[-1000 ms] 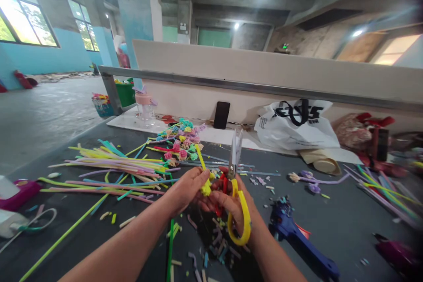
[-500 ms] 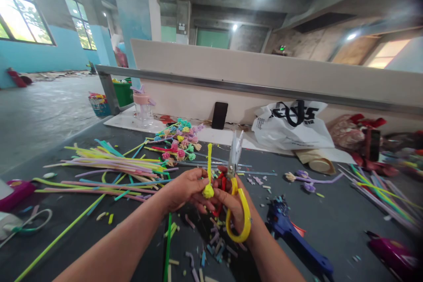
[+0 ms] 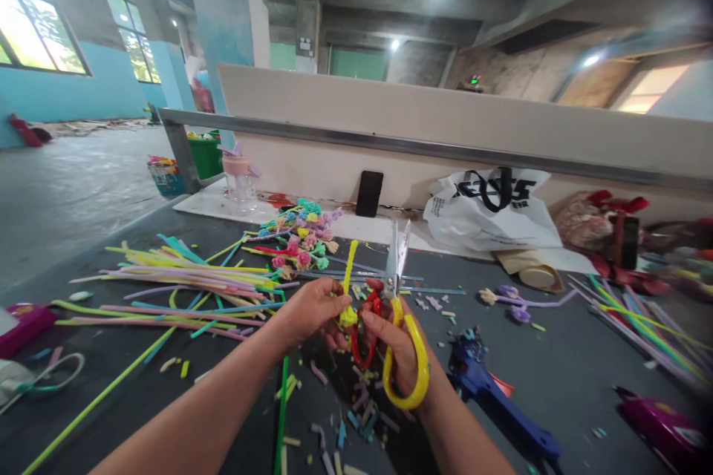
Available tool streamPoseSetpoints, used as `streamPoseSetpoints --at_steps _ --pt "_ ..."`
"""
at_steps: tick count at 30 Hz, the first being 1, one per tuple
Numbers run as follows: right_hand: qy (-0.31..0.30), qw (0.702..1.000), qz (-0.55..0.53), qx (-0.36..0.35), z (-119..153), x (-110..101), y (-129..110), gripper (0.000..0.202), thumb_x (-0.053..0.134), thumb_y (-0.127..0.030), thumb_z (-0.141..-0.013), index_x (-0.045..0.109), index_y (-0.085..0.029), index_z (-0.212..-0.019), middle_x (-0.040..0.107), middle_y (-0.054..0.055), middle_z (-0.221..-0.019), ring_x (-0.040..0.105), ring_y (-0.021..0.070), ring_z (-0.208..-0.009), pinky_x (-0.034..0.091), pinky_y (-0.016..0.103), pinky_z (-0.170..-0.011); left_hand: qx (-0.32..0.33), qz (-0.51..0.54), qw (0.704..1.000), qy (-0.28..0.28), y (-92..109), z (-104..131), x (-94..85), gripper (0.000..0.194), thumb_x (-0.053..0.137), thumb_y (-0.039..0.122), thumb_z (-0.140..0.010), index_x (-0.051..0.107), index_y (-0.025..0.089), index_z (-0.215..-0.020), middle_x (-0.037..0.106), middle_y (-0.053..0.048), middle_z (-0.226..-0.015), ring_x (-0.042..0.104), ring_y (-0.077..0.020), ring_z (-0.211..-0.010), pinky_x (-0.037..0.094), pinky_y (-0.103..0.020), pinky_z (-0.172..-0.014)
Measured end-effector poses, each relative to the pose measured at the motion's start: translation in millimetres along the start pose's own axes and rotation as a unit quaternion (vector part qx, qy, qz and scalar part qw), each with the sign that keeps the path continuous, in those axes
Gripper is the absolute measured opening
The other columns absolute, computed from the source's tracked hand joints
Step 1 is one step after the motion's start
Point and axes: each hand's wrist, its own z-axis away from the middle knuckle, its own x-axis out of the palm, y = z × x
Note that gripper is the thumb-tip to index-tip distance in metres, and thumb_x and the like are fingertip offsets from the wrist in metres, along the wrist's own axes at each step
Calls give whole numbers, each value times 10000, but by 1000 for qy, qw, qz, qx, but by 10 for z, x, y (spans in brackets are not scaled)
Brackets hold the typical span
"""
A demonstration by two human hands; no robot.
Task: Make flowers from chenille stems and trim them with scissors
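Between the thumb and fingers of my left hand (image 3: pixel 315 312) is a yellow pipe-cleaner piece (image 3: pixel 349 274), its stem upright and a knotted, fluffy clump at its lower end. My right hand (image 3: pixel 398 338) is closed round scissors (image 3: pixel 413 371) with one yellow and one red handle loop. The scissor blades point up and away, slightly apart. The fingertips of my right hand are close to the yellow clump; whether they touch it I cannot tell. Small cut bits (image 3: pixel 365 412) lie on the dark table below my hands.
Pipe cleaners (image 3: pixel 189 274) lie at the left, with a pile of small coloured flowers (image 3: pixel 304 237) behind. A blue glue gun (image 3: pixel 501 401) and a purple flower stem (image 3: pixel 523 304) lie right. A phone (image 3: pixel 370 194) leans on the back wall beside a white bag (image 3: pixel 484 211).
My hands have moved slightly apart, showing more of the red scissor loop. The yellow piece has tilted a little to the right and its clump has shifted slightly left.
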Motion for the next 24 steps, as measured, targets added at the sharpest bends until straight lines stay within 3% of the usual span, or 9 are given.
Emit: streamPoseSetpoints --at_steps 10,16,21,24 --pt "-36 998 54 -28 -31 -16 54 594 721 -269 -627 418 -272 -1138 572 -37 -728 581 171 -650 464 306 -596 3 -42 999 7 -38 6 28 330 554 476 -708 451 181 -814 604 24 -473 563 -141 -324 406 -187 -304" --pt "-24 999 46 -6 -57 -72 82 565 725 -261 -634 445 -293 -1123 556 -55 -701 524 119 -526 440 262 -503 -9 -34 999 -9 -18 23 14 337 515 504 -732 474 176 -792 594 21 -442 532 -124 -286 372 -165 -280" --pt "-3 999 -40 30 -100 -88 106 444 672 -258 -695 484 -278 -1097 545 -60 -642 499 107 -465 435 260 -469 8 55 998 16 -38 -4 -28 303 598 440 -691 517 149 -687 541 35 -415 426 -60 -238 274 -126 -228" --pt "17 990 -125 61 -181 -117 110 393 706 -226 -646 537 -229 -1001 524 -62 -546 476 102 -440 409 234 -438 16 80 996 48 -36 -28 -87 284 631 409 -669 543 139 -666 487 56 -436 398 -35 -274 245 -118 -237"
